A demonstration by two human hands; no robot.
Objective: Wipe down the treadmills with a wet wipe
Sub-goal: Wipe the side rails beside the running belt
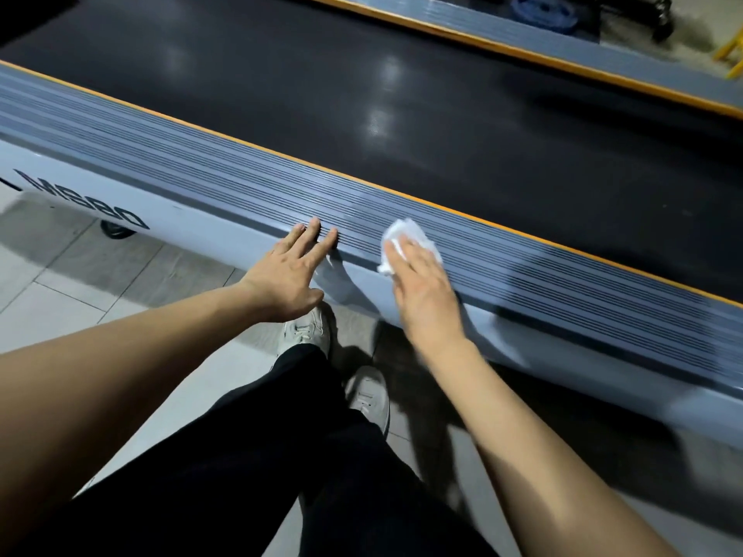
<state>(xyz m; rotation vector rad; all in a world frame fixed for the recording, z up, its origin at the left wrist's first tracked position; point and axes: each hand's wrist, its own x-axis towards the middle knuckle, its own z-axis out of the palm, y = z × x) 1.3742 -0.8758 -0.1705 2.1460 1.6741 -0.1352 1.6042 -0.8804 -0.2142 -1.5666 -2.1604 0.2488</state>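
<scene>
A treadmill lies across the view, with a grey ribbed side rail [201,170] edged in orange and a black running belt [362,86] beyond it. My right hand [422,283] lies flat on a crumpled white wet wipe [406,233] and presses it onto the near rail. My left hand [287,271] is spread, its straight fingertips resting on the rail's outer edge a little to the left of the wipe. A wet sheen shows on the rail just left of the wipe.
The far rail [563,38] runs along the top right. Blue weight plates [542,12] and a yellow frame [731,54] sit beyond it. My black trousers and white shoes [309,331] stand on the grey tiled floor [60,283] beside the treadmill.
</scene>
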